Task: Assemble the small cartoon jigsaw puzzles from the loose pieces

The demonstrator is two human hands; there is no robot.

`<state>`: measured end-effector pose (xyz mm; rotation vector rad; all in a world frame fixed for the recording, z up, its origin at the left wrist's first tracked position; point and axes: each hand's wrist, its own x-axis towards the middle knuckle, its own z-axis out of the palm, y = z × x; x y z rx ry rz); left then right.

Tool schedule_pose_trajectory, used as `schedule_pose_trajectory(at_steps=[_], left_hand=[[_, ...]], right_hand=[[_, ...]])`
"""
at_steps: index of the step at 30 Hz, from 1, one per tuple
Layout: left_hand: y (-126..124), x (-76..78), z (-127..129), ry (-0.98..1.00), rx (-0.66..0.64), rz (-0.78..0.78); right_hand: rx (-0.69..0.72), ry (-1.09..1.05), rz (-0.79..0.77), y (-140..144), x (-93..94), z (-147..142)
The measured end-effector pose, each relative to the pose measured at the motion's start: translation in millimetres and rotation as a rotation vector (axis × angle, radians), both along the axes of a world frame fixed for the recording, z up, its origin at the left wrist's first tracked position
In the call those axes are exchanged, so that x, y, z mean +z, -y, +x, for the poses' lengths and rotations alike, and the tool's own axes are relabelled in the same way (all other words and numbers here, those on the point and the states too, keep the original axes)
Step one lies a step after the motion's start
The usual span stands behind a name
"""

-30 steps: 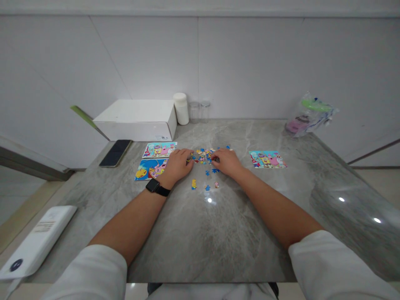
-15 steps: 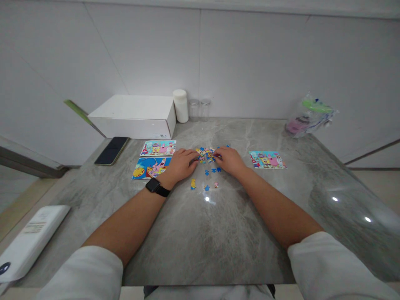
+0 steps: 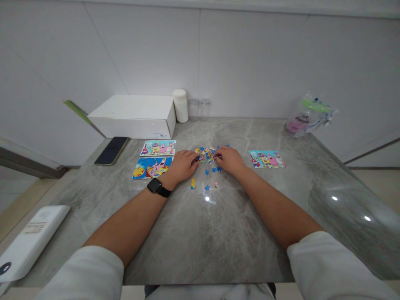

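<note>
I have one view only, from the camera on the person's head, looking forward and down over both forearms onto the grey marble table (image 3: 218, 233). It sits close to the near edge; the white wall (image 3: 250, 62) closes the far side. The wide lens bends the edges.

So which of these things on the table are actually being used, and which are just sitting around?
In use: left hand, right hand, pile of puzzle pieces, picture cards.

Lying about: phone, white box, white jar, plastic bag.
</note>
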<state>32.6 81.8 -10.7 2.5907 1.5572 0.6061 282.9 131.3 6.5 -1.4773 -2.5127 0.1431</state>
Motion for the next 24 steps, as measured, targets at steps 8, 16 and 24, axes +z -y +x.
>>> schedule_pose_trajectory(at_steps=[8,16,24], left_hand=[[-0.5,-0.8,-0.9,0.001,0.017,0.005],[-0.8,-7.2,-2.4,0.002,0.003,-0.001],[1.0,-4.9,-1.6,0.016,-0.004,0.004]], right_hand=[[0.068,-0.068,0.032,-0.2,-5.4,-2.0],[0.210,-0.083,0.038,-1.4,-13.6,-3.2],[0.161,-0.131,0.064,-4.2,-17.1,-2.4]])
